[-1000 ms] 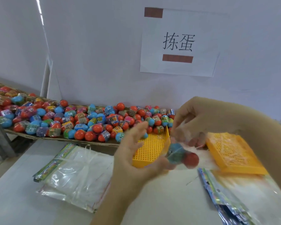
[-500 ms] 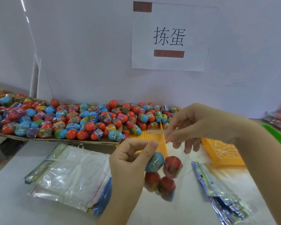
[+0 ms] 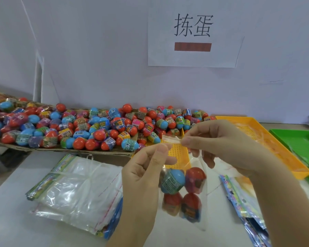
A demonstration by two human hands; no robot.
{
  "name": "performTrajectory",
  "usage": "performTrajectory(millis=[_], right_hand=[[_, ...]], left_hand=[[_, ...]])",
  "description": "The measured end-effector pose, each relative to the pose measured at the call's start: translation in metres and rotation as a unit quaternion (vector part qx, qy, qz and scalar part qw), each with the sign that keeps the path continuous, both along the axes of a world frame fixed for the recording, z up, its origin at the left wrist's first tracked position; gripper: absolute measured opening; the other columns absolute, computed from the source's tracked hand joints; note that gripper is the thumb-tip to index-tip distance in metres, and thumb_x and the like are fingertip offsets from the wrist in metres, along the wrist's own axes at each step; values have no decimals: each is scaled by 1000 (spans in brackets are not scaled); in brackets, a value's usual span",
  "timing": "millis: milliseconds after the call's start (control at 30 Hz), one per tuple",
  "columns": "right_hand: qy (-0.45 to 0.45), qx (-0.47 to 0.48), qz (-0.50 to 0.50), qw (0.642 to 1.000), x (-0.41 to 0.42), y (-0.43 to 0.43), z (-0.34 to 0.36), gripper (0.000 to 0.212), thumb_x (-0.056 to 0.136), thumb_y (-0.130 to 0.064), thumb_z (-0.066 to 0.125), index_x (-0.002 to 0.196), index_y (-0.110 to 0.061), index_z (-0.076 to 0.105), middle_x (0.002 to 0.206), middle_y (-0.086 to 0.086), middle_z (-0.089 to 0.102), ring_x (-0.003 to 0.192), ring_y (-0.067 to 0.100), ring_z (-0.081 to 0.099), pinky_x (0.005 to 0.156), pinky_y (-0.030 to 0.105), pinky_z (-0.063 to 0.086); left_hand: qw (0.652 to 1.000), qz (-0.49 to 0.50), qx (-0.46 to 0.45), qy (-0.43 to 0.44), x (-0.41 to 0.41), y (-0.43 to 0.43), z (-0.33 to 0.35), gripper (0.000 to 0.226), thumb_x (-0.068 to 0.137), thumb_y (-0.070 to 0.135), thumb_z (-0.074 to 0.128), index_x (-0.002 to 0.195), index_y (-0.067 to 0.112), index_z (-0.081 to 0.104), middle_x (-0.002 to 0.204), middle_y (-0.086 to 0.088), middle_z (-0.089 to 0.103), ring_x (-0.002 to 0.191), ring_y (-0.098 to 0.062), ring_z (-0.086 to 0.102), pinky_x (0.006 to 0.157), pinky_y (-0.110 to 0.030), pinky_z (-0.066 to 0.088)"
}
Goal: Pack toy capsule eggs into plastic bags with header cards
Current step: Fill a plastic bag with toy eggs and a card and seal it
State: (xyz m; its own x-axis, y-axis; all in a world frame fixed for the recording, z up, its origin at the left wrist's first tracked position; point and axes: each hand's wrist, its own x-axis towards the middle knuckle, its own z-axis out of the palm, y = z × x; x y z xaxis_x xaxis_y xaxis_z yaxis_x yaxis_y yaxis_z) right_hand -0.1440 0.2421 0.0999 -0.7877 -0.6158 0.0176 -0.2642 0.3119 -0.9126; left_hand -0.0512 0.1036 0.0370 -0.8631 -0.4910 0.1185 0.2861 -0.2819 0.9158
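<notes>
Head view — left hand [image 3: 143, 179] and right hand [image 3: 221, 145] pinch the bag [image 3: 196, 164] top over 4 eggs [image 3: 183, 195] — best to press it shut evenly.

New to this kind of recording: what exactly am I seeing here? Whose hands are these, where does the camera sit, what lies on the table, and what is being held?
No machine here: a person's bare hands, filmed by a camera worn on the head, looking forward and down. The left hand and right hand pinch the top of a clear bag holding four toy eggs. On the table lie a heap of loose eggs on cardboard, a stack of empty bags, printed cards, a yellow tray and a green tray.
</notes>
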Motion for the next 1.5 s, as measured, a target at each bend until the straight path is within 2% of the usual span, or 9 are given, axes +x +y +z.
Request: performTrajectory(millis=[133,200,300,433,600,800,1067,1367,1500], right_hand=[[26,13,10,1000,1,-3,0,5,83,-28,69,83,-23,71,62,-2,65,50,14,55,48,21,46],[135,18,-18,990,3,-7,-3,11,82,-28,72,90,-33,68,75,-9,65,63,7,59,60,19,48],[351,3,-51,935,14,-15,-2,18,82,-23,68,87,-40,65,86,-16,58,83,5,56,75,15,42],[447,86,-25,890,22,-24,-1,11,85,-36,61,91,-37,71,82,-17,62,83,4,51,80,31,35],[413,123,3,903,18,-26,-3,23,87,-43,52,92,-35,74,82,-22,63,84,0,50,78,28,33],[299,75,54,950,10,-14,-4,11,88,-36,63,90,-40,73,85,-21,66,86,6,59,73,25,47],[455,99,12,885,14,-24,-10,13,83,-25,60,77,-23,71,66,-12,59,63,6,45,71,31,37],[448,36,-30,893,8,-20,-11,9,82,-21,60,76,-20,67,68,-17,56,67,3,45,66,17,34],[437,-54,-164,883,-6,1,-6,10,79,-19,62,75,-28,62,69,-24,56,66,0,51,64,8,38]], left_hand=[[998,57,-34,2,-1,2,-2,28,61,54,64,76,33,76,62,4,68,58,-3,62,51,-14,49],[994,83,-65,0,0,1,-4,24,64,54,63,76,37,76,64,5,69,62,-1,64,53,-17,51],[990,104,-91,-13,1,1,-5,20,68,53,63,75,39,75,66,6,70,63,-2,65,53,-21,54],[987,112,-114,1,1,2,-3,10,79,38,64,76,36,74,65,8,69,58,-1,63,51,-14,49],[980,110,-165,7,5,3,-4,13,82,37,61,80,34,74,66,12,69,60,-7,66,48,-14,49],[958,100,-268,12,5,0,-6,13,86,43,57,87,41,69,76,14,70,73,-6,68,59,-21,56],[948,112,-298,13,4,-1,-7,21,82,50,50,86,40,68,72,12,69,73,-8,66,58,-14,52],[960,120,-253,17,5,2,-6,14,79,48,55,77,42,67,75,16,70,72,-7,69,54,-17,55],[966,150,-211,23,2,-2,-7,16,78,49,56,78,38,68,74,18,71,73,-2,68,55,-13,52]])
